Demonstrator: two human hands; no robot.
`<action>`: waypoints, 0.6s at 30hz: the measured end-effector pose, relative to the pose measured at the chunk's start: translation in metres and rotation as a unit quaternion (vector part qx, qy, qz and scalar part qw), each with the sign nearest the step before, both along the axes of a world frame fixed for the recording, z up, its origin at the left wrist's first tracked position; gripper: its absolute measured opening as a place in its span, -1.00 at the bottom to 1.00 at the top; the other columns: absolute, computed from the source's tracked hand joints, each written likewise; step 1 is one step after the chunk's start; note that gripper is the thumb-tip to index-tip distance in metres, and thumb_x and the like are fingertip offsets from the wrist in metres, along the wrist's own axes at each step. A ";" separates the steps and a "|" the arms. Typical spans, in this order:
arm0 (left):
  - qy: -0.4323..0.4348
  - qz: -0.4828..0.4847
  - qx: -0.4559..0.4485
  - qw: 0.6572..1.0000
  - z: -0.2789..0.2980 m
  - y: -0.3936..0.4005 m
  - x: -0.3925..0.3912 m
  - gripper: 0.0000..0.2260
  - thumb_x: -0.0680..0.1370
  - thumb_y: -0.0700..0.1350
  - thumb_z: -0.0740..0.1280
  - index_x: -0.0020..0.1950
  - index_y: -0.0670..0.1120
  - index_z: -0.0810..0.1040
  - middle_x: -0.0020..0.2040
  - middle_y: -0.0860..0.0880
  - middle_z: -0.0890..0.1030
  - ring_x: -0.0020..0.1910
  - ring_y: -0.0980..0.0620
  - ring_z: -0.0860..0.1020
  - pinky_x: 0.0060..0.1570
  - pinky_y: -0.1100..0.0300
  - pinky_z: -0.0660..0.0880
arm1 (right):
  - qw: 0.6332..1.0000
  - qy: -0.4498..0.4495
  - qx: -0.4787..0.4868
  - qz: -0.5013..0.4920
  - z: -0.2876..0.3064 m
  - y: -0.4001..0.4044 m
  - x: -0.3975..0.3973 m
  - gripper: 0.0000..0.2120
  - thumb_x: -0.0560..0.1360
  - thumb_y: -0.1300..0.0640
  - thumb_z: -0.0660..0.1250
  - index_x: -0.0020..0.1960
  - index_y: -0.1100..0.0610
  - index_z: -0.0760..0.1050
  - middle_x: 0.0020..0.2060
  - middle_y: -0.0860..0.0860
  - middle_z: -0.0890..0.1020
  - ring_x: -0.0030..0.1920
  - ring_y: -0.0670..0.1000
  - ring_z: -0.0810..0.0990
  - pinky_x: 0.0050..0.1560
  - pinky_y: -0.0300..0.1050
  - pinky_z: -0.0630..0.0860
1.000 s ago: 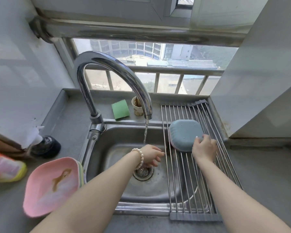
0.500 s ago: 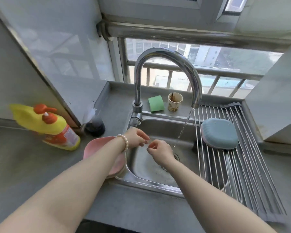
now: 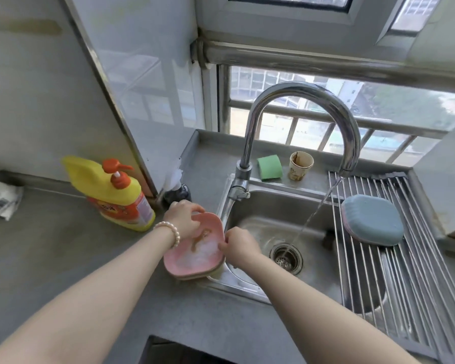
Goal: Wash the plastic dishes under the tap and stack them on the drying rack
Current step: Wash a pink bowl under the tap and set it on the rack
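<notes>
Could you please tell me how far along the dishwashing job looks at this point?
Done: a blue dish lies upside down on the drying rack, with a pinkish rim showing beneath it. In hand: the left hand and right hand each grip the soiled pink dish, top of a stack at the sink's left edge. Left: that dish and those under it need washing and racking; the tap is running.

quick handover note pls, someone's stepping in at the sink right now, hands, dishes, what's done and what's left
Left hand: grip on the far rim of the pink dish.
Right hand: grip on its near-sink rim.
The pink dish tops a small stack on the counter at the sink's left edge, smeared, unwashed.
Tap is running.
Done: blue dish upside down on the drying rack.
Left: wash the pink dish and those under it, rack them.
</notes>
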State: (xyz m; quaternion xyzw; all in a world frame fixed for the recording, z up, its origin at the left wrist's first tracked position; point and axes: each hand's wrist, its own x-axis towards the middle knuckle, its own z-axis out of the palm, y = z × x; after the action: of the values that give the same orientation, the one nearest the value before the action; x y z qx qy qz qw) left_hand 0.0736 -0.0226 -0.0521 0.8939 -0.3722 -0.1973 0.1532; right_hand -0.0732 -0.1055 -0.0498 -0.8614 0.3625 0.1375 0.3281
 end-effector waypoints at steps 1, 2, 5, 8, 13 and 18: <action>-0.002 -0.005 0.013 1.000 -0.001 0.003 0.002 -0.65 0.49 -0.11 0.33 0.28 0.01 0.53 0.26 -0.04 0.50 0.29 -0.08 0.37 0.30 0.08 0.34 | 1.000 0.000 0.002 0.015 0.004 -0.002 -0.001 -0.77 0.48 0.15 0.20 -0.34 0.16 0.39 -0.24 0.17 0.61 -0.14 0.22 0.62 -0.31 -0.11 0.42; -0.006 -0.012 0.019 1.000 -0.002 0.005 0.004 -0.61 0.50 -0.07 0.34 0.34 0.00 0.47 0.31 -0.04 0.47 0.32 -0.07 0.35 0.33 0.09 0.30 | 1.000 0.004 0.003 0.031 0.009 -0.005 -0.003 -0.74 0.48 0.18 0.18 -0.38 0.15 0.34 -0.28 0.18 0.58 -0.20 0.22 0.60 -0.35 -0.12 0.41; -0.006 -0.031 0.029 0.999 -0.006 0.010 0.009 -0.56 0.52 0.01 0.35 0.38 -0.02 0.43 0.34 -0.01 0.45 0.35 -0.06 0.33 0.36 0.08 0.27 | 0.998 0.000 0.007 0.068 0.019 -0.014 -0.004 -0.72 0.49 0.24 0.11 -0.40 0.18 0.34 -0.29 0.25 0.63 -0.37 0.16 0.54 -0.34 -0.09 0.50; -0.024 -0.033 -0.012 0.999 -0.005 0.012 0.010 -0.75 0.52 0.01 0.36 0.16 -0.04 0.61 0.19 -0.01 0.57 0.23 -0.04 0.42 0.27 0.11 0.32 | 0.995 -0.011 -0.013 0.094 0.027 -0.023 -0.006 -0.67 0.55 0.22 0.05 -0.36 0.22 0.40 -0.29 0.25 0.65 -0.49 0.09 0.50 -0.27 -0.06 0.59; 0.117 -0.005 -0.083 0.990 0.021 -0.001 -0.004 -0.82 0.54 0.02 0.33 0.01 -0.08 0.55 -0.09 -0.01 0.62 -0.07 0.01 0.58 -0.04 0.15 0.49 | 0.995 -0.086 -0.003 0.046 0.036 -0.053 -0.027 -0.64 0.62 0.13 0.10 -0.35 0.11 0.36 -0.44 0.05 0.51 -0.46 0.05 0.49 -0.49 -0.21 0.41; 0.344 0.051 -0.141 0.927 0.029 -0.015 -0.037 -0.88 0.64 -0.12 0.17 0.07 -0.03 0.49 -0.02 -0.05 0.61 -0.03 -0.01 0.58 0.05 0.09 0.53 | 0.978 -0.089 -0.186 0.041 0.042 -0.063 -0.037 -0.69 0.63 0.03 0.11 0.10 0.24 0.50 0.13 0.20 0.56 0.21 0.15 0.49 0.14 -0.06 0.35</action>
State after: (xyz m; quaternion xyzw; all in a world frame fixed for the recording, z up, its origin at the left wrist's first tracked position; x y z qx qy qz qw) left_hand 0.0366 -0.0371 -0.0235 0.7579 -0.2746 -0.4306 0.4059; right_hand -0.1101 -0.1684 -0.0074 -0.9305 0.3151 0.0037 0.1867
